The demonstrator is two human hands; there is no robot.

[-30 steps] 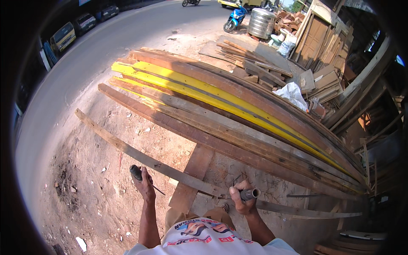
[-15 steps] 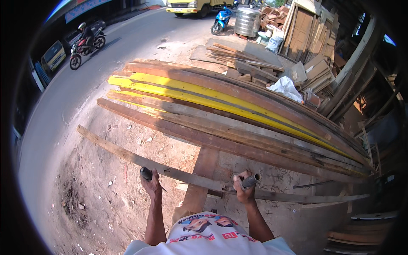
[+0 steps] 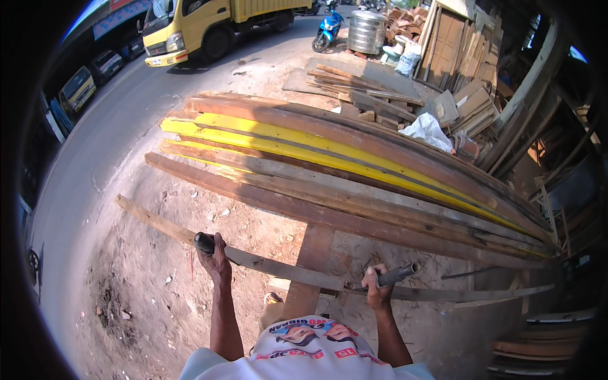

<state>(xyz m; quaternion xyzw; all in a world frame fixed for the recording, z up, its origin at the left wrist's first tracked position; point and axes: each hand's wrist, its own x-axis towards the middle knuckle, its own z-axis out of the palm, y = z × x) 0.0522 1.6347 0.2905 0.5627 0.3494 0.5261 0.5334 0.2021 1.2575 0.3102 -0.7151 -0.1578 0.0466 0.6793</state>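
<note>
A long, narrow, weathered plank (image 3: 278,269) lies across in front of me. At its left part, my left hand (image 3: 217,261) is wrapped round a dark tool with a rounded black end (image 3: 204,242); its kind does not show clearly. Farther right, my right hand (image 3: 378,290) grips a dark tube-like tool (image 3: 400,274) with a hollow end pointing right. A thin part of that tool reaches left, close to the plank's top near a dark spot. Beneath the plank runs a wide brown board (image 3: 313,247), crosswise.
Beyond the plank lie several long brown beams (image 3: 329,218) and yellow-painted beams (image 3: 304,149). A yellow truck (image 3: 209,25) is on the road at the upper left. A blue motorbike (image 3: 327,31), a metal tank (image 3: 366,31) and scrap wood (image 3: 367,95) stand behind.
My left hand has shifted left and slightly up with its tool. My right hand has moved right, its tube now tilted more sideways. The truck has come nearer; the rider has left the road's upper part.
</note>
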